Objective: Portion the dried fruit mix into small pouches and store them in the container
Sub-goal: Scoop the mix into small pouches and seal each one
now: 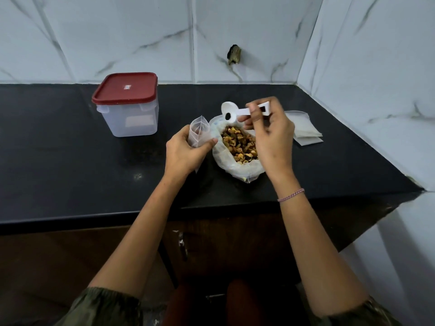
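Observation:
An open white plastic bag (pixel 226 158) of dried fruit mix (pixel 240 143) lies on the black counter. My left hand (pixel 183 151) grips a small clear zip pouch (pixel 199 132), held upright just left of the bag. My right hand (pixel 270 135) pinches the handle of a white plastic scoop (pixel 231 112) above the bag's far end; one dark piece sits in its bowl. A clear container (pixel 128 114) with a red lid (pixel 124 89), closed, stands at the back left.
A small stack of empty clear pouches (pixel 303 128) lies on the counter (pixel 70 149) right of my right hand. Marble-tiled walls close the back and right side. The counter's front edge runs below my wrists, with a dark cabinet underneath.

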